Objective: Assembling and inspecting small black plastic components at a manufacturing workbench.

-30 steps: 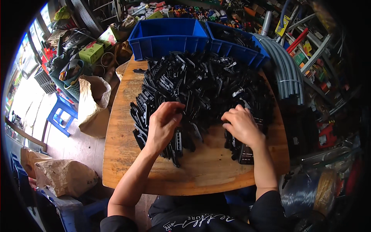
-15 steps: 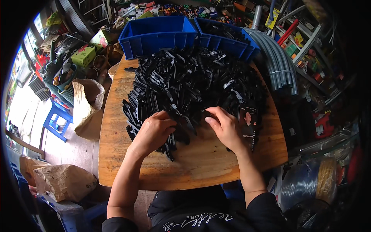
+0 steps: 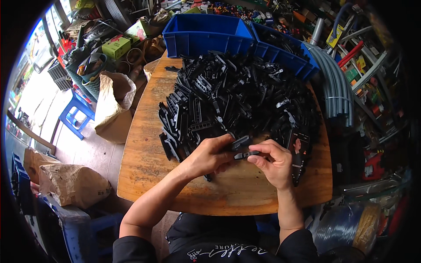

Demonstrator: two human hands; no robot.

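Over the near edge of a heap of black plastic parts [image 3: 237, 94], my two hands are close together. My left hand [image 3: 211, 154] is closed on a long black plastic part [image 3: 240, 143], whose end sticks out past the fingers. Between thumb and fingers, my right hand [image 3: 274, 162] pinches a small black plastic piece [image 3: 246, 154] with a light mark. The small piece lies just below the long part; I cannot tell whether they touch. A dark phone [image 3: 298, 151], with a person on its screen, rests against the heap beside my right hand.
The heap lies on a wooden table [image 3: 144, 171]. Behind it stand a blue bin [image 3: 208, 44] and a second blue bin [image 3: 287, 59] holding dark parts. Grey pipes [image 3: 335, 83] curve at the right. Paper bags [image 3: 112, 118] and a blue stool [image 3: 76, 115] are on the left.
My hands have come together from apart, and both now show black parts held up above the near table edge. The view has shifted, so the table sits further right.
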